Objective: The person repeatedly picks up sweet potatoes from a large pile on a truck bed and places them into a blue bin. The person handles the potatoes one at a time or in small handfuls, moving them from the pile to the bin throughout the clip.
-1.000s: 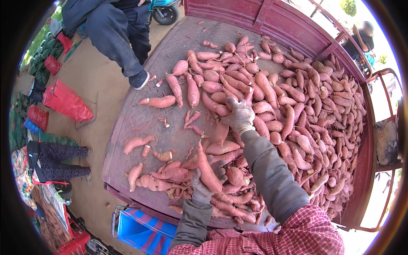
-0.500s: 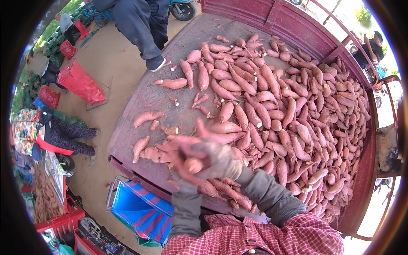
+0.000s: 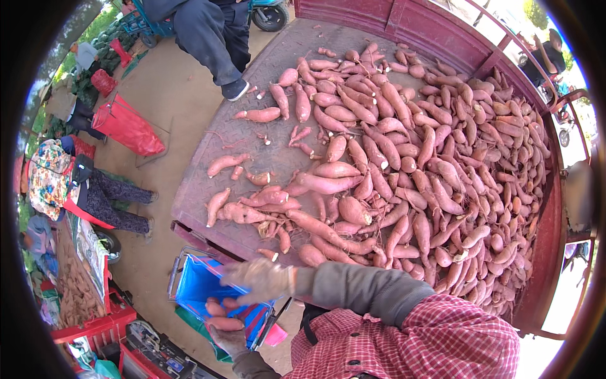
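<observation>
My right hand (image 3: 255, 281), gloved and blurred, is over an open blue striped bag (image 3: 192, 284), its fingers stretched out with nothing visible in them. My left hand (image 3: 228, 341), also gloved, is low at the bag's front, fingers partly hidden under a sweet potato (image 3: 224, 323) that it holds. A couple more sweet potatoes (image 3: 214, 306) appear just above it at the bag's mouth. Beyond the bag, many pink sweet potatoes (image 3: 480, 158) lie on the metal bed of a maroon truck (image 3: 221, 145), piled thickest at the right.
A person's legs (image 3: 218, 57) are at the bed's far left corner. Another person (image 3: 53, 177) bends at the left beside a red cart (image 3: 95, 331) of sweet potatoes. A red sack (image 3: 126, 126) stands on the ground. Another person (image 3: 546, 60) is beyond the railing.
Both hands have moved from the pile down and left to the blue bag with sweet potatoes. My right hand has let go of those it gripped; more of the bag's inside shows.
</observation>
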Demonstrator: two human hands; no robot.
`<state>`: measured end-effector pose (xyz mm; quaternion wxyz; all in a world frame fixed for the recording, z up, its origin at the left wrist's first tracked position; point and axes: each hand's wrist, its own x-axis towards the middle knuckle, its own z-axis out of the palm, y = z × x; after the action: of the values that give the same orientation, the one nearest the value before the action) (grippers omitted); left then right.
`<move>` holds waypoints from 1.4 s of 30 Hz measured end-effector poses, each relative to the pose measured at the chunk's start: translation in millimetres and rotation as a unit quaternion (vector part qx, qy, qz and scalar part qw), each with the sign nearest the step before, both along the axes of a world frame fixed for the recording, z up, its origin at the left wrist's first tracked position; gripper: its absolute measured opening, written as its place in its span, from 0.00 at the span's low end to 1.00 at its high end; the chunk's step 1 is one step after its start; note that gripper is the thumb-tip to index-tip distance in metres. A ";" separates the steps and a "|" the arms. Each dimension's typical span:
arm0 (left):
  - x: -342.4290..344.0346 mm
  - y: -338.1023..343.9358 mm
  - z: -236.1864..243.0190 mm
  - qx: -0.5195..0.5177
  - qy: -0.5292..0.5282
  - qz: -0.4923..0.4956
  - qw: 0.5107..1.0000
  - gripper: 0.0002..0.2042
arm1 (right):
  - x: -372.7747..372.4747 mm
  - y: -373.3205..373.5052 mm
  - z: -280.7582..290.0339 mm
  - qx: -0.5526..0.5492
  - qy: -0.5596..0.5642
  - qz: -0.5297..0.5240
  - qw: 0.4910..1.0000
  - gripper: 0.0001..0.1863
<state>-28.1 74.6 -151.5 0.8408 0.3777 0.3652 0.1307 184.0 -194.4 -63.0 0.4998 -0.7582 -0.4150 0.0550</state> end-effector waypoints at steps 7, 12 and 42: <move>52.2 3.3 -10.1 0.058 0.198 0.055 0.977 0.37 | 113.6 -176.4 -17.0 -0.135 -0.029 -0.532 0.836 0.34; 193.6 -61.1 48.6 0.258 0.050 -0.106 0.959 0.26 | 178.4 -261.5 -84.6 -0.244 -0.042 -0.429 0.869 0.24; 415.8 -313.0 -1.4 -0.322 -0.175 -0.389 0.845 0.45 | 317.5 -365.6 -36.1 -0.484 0.085 -0.520 0.699 0.37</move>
<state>387.7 -238.4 -152.9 0.9470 0.1676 0.0573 -0.2679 501.5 -559.9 -99.1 0.0462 -0.9828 0.1732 0.0443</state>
